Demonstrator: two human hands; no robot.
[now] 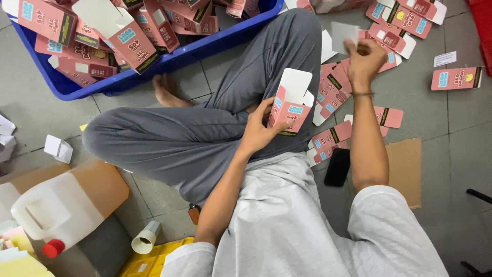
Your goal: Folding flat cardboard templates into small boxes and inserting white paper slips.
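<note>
bin [169, 61]: top and left cut off by the frame
right hand [363, 57]: motion-blurred, grip unclear
phone [337, 167]: partly hidden behind the forearm
jug [61, 208]: left side cropped
red crate [483, 25]: mostly out of frame

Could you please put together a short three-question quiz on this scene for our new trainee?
1. True or false: the left hand holds an opened pink carton with its white flaps up.
2. What lies in the blue crate?
A. plastic bottles
B. pink cartons
C. paper cups
3. Fill in: the right hand is raised over the flat pink cartons lying on the ______.

Key:
1. True.
2. B.
3. Floor; what the hand pinches is too blurred to tell.
</note>
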